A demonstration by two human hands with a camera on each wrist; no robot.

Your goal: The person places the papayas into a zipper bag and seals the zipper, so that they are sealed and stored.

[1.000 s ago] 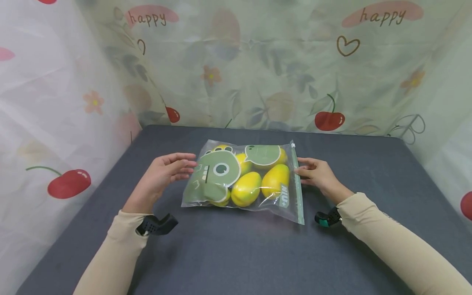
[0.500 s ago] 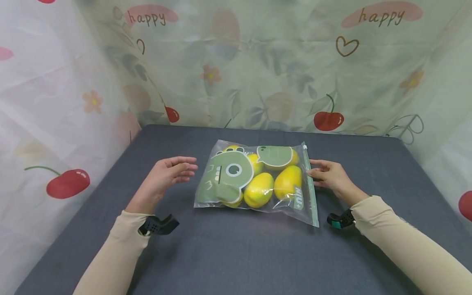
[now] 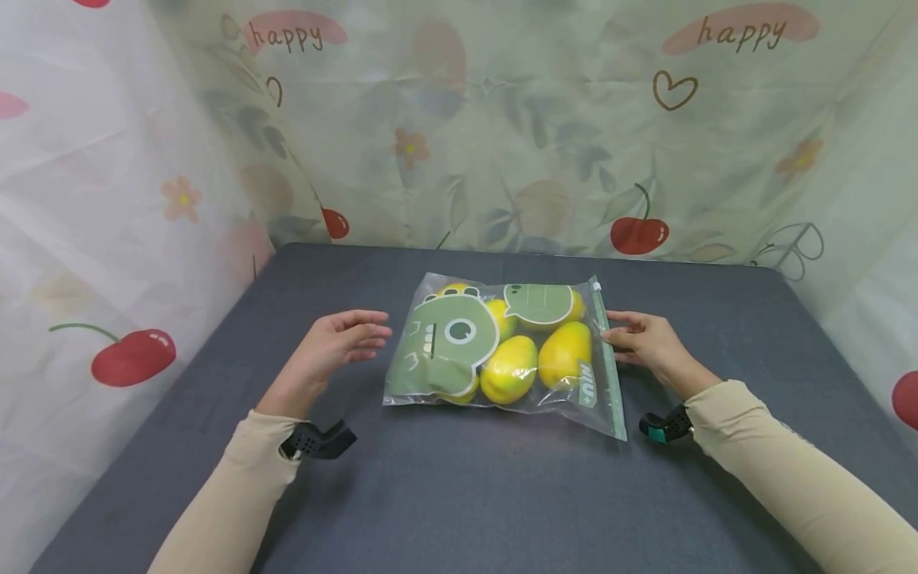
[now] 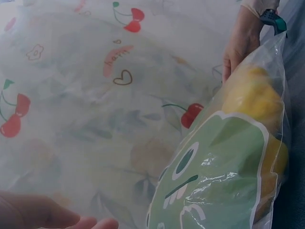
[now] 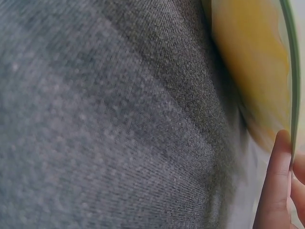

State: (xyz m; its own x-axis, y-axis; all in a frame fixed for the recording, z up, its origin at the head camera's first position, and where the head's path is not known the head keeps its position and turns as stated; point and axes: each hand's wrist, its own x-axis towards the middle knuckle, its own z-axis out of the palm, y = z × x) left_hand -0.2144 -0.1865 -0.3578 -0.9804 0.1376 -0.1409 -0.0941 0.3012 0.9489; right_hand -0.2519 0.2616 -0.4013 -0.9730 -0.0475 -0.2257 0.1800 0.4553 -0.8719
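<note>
A clear zip bag (image 3: 452, 339) printed with a green one-eyed cartoon lies flat in the middle of the table, its green zip strip (image 3: 610, 367) on the right. Several yellow, mango-shaped fruits (image 3: 508, 371) fill it. My right hand (image 3: 654, 347) pinches the zip edge; in the right wrist view the thumb (image 5: 276, 186) and fingers lie on opposite sides of the strip. Left of the bag, my left hand (image 3: 331, 349) hovers a short gap away, fingers extended and pointing at it. Only the fingertips of the left hand (image 4: 52, 214) show in the left wrist view.
A dark grey cloth (image 3: 488, 494) covers the table. Behind and at both sides hang pale curtains (image 3: 488, 159) with cherry and flower prints. A black band (image 3: 319, 440) is worn on the left wrist, another band (image 3: 663, 426) on the right.
My right hand has drawn the bag to the right, mostly in the first half second. The left hand has shifted slightly right, leaving a gap between its fingertips and the bag.
</note>
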